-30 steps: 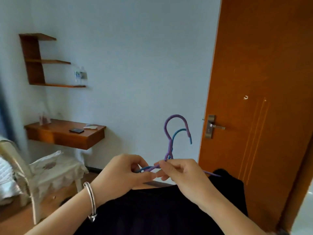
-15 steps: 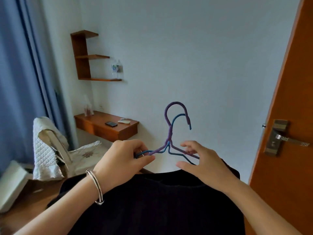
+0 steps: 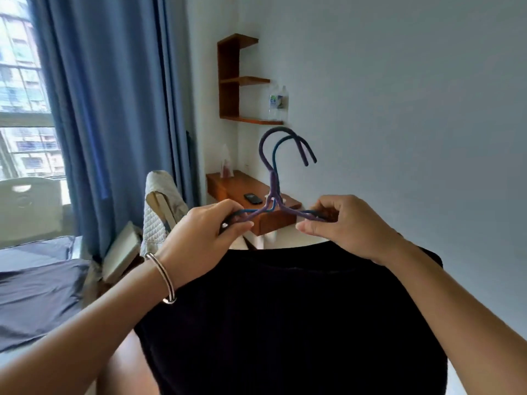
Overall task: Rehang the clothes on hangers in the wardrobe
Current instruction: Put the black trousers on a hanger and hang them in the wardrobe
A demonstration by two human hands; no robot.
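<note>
Two thin hangers, a purple hanger [image 3: 273,178] and a blue hanger [image 3: 275,155], are held together upright in front of me, hooks pointing right. My left hand [image 3: 209,232], with a silver bangle on the wrist, pinches their left arms. My right hand [image 3: 345,223] pinches their right arms. A black garment [image 3: 288,317] hangs below the hangers and drapes down to the bottom of the view; its neckline sits just under my hands. No wardrobe is in view.
Blue curtains [image 3: 114,109] and a window [image 3: 25,89] are at the left, with a bed [image 3: 37,289] below. A chair [image 3: 162,206] with a quilted cover stands beside a wall-mounted wooden desk [image 3: 228,186]. Wooden shelves [image 3: 231,78] hang on the white wall.
The view has swung left, from the orange door to the curtains and window. My right hand, spread open half a second ago, has closed on the hangers' right arms.
</note>
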